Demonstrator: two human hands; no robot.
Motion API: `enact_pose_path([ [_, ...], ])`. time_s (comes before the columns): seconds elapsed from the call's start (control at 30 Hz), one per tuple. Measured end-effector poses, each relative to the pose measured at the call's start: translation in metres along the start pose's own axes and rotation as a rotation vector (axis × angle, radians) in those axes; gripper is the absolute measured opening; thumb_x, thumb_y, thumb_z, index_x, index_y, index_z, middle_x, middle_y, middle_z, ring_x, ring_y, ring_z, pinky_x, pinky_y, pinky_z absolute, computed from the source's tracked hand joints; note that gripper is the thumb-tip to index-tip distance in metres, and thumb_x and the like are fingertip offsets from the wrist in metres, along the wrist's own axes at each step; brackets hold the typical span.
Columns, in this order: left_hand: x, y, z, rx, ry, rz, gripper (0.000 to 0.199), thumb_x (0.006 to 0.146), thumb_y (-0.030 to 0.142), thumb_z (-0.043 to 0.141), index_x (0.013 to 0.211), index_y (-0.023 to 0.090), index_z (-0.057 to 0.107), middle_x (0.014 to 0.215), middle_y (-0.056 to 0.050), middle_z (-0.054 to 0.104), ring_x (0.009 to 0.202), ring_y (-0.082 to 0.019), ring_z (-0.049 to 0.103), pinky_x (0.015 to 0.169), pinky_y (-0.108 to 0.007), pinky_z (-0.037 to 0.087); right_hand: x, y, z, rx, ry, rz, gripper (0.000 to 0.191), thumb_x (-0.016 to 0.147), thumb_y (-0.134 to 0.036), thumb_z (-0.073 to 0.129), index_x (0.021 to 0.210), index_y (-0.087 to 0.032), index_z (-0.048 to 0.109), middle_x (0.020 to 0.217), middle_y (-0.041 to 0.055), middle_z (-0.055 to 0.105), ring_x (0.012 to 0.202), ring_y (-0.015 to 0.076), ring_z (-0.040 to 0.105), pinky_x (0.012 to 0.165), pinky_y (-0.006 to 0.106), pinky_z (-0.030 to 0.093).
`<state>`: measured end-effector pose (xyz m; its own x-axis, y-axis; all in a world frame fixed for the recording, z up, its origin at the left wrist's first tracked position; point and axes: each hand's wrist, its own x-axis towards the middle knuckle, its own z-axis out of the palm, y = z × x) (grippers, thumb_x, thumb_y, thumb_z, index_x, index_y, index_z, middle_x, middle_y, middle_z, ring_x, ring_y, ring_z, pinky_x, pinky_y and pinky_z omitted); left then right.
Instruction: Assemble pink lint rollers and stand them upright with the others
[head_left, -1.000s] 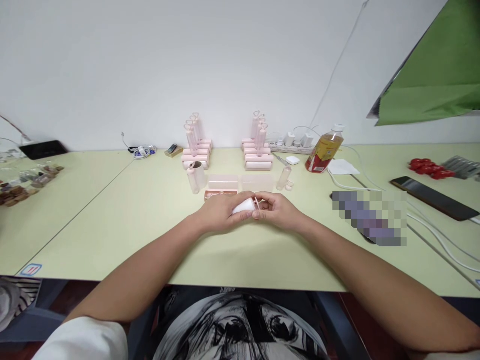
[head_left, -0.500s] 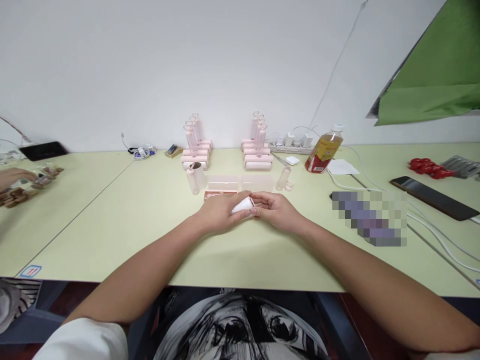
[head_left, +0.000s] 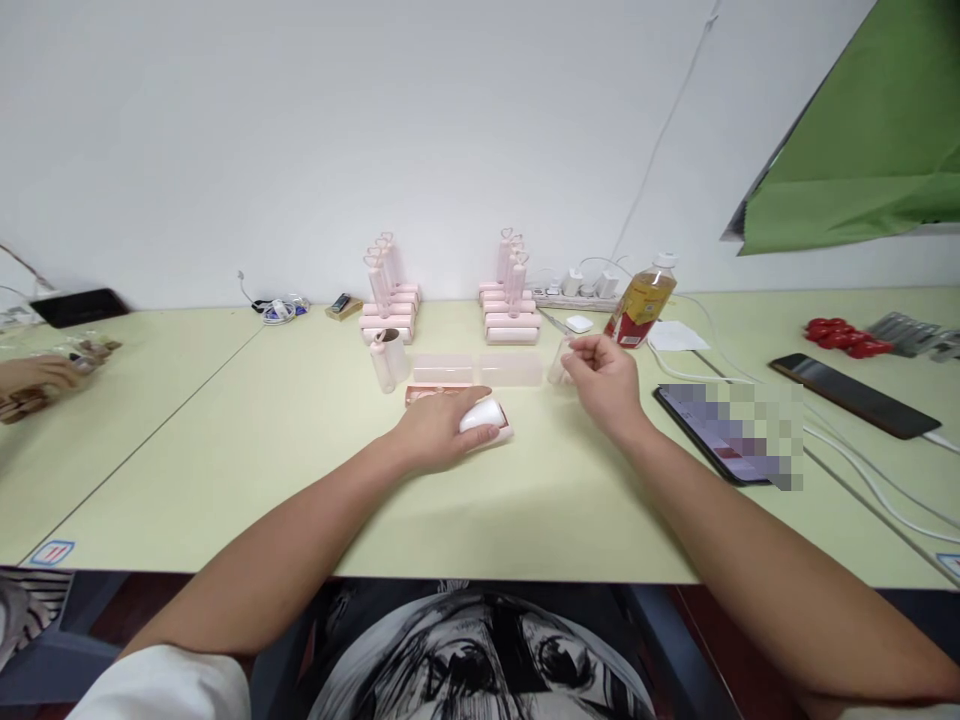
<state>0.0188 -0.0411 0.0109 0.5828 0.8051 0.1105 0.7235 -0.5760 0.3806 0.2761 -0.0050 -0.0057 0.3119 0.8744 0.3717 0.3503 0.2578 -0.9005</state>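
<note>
My left hand (head_left: 439,430) is closed around a white roll (head_left: 484,416), low over the table, with a reddish-brown edge showing at the roll's right end. My right hand (head_left: 606,380) has its thumb and forefinger pinched at the upper part of a clear pinkish tube (head_left: 556,362); the fingers partly hide it. Just beyond my left hand lies a reddish-brown printed piece (head_left: 429,393). Two pale translucent pink covers (head_left: 442,369) lie side by side behind it. To their left stand a pink-capped clear tube (head_left: 382,365) and a hollow cylinder (head_left: 395,350).
Pink rollers with heart-topped tubes stand in a left group (head_left: 388,318) and a right group (head_left: 512,322). A drink bottle (head_left: 643,302), power strip (head_left: 577,300), phone (head_left: 712,435), dark phone (head_left: 855,396) and white cables occupy the right. Another person's hand (head_left: 37,373) is at far left.
My right hand has left the white roll and moved right and away from me to the clear tube. My left hand keeps hold of the roll.
</note>
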Motion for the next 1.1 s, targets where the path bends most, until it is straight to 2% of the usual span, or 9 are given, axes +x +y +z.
enact_pose_path([
  [0.07, 0.000, 0.000, 0.001, -0.010, -0.007, 0.002, 0.066, 0.091, 0.067, 0.038, 0.139, 0.023, 0.048, 0.129, -0.010, 0.065, 0.113, -0.034, 0.062, 0.087, -0.040, 0.046, 0.010, 0.007, -0.005, -0.103, 0.095, -0.019, 0.032, 0.072, -0.033, 0.065, 0.100, -0.020, 0.057, 0.093, 0.0055, 0.062, 0.079, 0.0194, 0.057, 0.073, 0.036, 0.048],
  [0.13, 0.000, 0.000, 0.001, -0.014, -0.022, 0.010, 0.066, 0.091, 0.067, 0.039, 0.139, 0.023, 0.050, 0.129, -0.010, 0.065, 0.113, -0.033, 0.062, 0.088, -0.040, 0.046, 0.017, 0.015, -0.008, -0.231, 0.109, -0.003, 0.044, 0.070, -0.035, 0.067, 0.110, -0.020, 0.056, 0.109, 0.0093, 0.062, 0.095, 0.0243, 0.057, 0.083, 0.040, 0.047],
  [0.2, 0.000, 0.000, 0.001, -0.007, -0.050, 0.022, 0.065, 0.089, 0.067, 0.043, 0.137, 0.024, 0.051, 0.126, -0.010, 0.067, 0.110, -0.033, 0.063, 0.085, -0.039, 0.046, 0.022, 0.023, -0.008, -0.332, 0.050, 0.035, 0.053, 0.068, -0.037, 0.069, 0.117, -0.020, 0.056, 0.119, 0.0120, 0.060, 0.108, 0.0290, 0.055, 0.090, 0.044, 0.045],
  [0.27, 0.000, 0.001, 0.002, 0.013, -0.083, 0.031, 0.061, 0.087, 0.065, 0.048, 0.133, 0.026, 0.055, 0.119, -0.008, 0.070, 0.104, -0.032, 0.064, 0.079, -0.037, 0.046, 0.025, 0.031, -0.006, -0.395, -0.023, 0.074, 0.055, 0.067, -0.041, 0.070, 0.117, -0.020, 0.058, 0.122, 0.0131, 0.060, 0.113, 0.0314, 0.054, 0.093, 0.045, 0.043],
  [0.43, 0.000, 0.004, 0.003, 0.055, -0.101, 0.059, 0.048, 0.087, 0.062, 0.049, 0.116, 0.025, 0.062, 0.103, -0.006, 0.071, 0.090, -0.028, 0.065, 0.069, -0.034, 0.042, 0.027, 0.043, -0.002, -0.459, -0.147, 0.111, 0.041, 0.074, -0.050, 0.063, 0.102, -0.019, 0.067, 0.108, 0.0114, 0.067, 0.096, 0.0277, 0.059, 0.084, 0.039, 0.044],
  [0.63, 0.000, 0.003, 0.006, 0.120, -0.052, 0.065, 0.048, 0.090, 0.058, 0.047, 0.122, 0.026, 0.061, 0.107, -0.008, 0.069, 0.096, -0.029, 0.064, 0.071, -0.035, 0.042, 0.027, 0.039, -0.004, -0.637, -0.248, 0.111, 0.030, 0.081, -0.047, 0.059, 0.092, -0.021, 0.068, 0.087, 0.0063, 0.069, 0.080, 0.0224, 0.058, 0.070, 0.031, 0.040],
  [0.8, 0.000, 0.003, 0.006, 0.138, -0.017, 0.062, 0.048, 0.092, 0.054, 0.045, 0.126, 0.024, 0.060, 0.110, -0.009, 0.068, 0.099, -0.029, 0.064, 0.074, -0.037, 0.045, 0.026, 0.033, -0.005, -0.758, -0.334, 0.070, 0.024, 0.085, -0.041, 0.057, 0.089, -0.019, 0.066, 0.091, 0.0081, 0.070, 0.080, 0.0218, 0.060, 0.064, 0.028, 0.037],
  [0.93, 0.000, 0.003, 0.006, 0.124, 0.025, 0.072, 0.046, 0.092, 0.050, 0.047, 0.124, 0.021, 0.062, 0.110, -0.009, 0.068, 0.099, -0.028, 0.064, 0.077, -0.037, 0.046, 0.025, 0.029, -0.005, -0.845, -0.363, 0.036, 0.017, 0.086, -0.031, 0.060, 0.093, -0.017, 0.064, 0.096, 0.0107, 0.070, 0.085, 0.0228, 0.061, 0.066, 0.028, 0.037],
  [1.1, 0.000, 0.003, 0.006, 0.070, 0.072, 0.071, 0.045, 0.092, 0.047, 0.048, 0.125, 0.019, 0.063, 0.112, -0.009, 0.069, 0.099, -0.026, 0.065, 0.078, -0.036, 0.047, 0.023, 0.026, -0.004, -0.870, -0.387, 0.011, 0.013, 0.087, -0.027, 0.059, 0.094, -0.016, 0.062, 0.098, 0.0120, 0.070, 0.086, 0.0235, 0.061, 0.068, 0.029, 0.037],
])
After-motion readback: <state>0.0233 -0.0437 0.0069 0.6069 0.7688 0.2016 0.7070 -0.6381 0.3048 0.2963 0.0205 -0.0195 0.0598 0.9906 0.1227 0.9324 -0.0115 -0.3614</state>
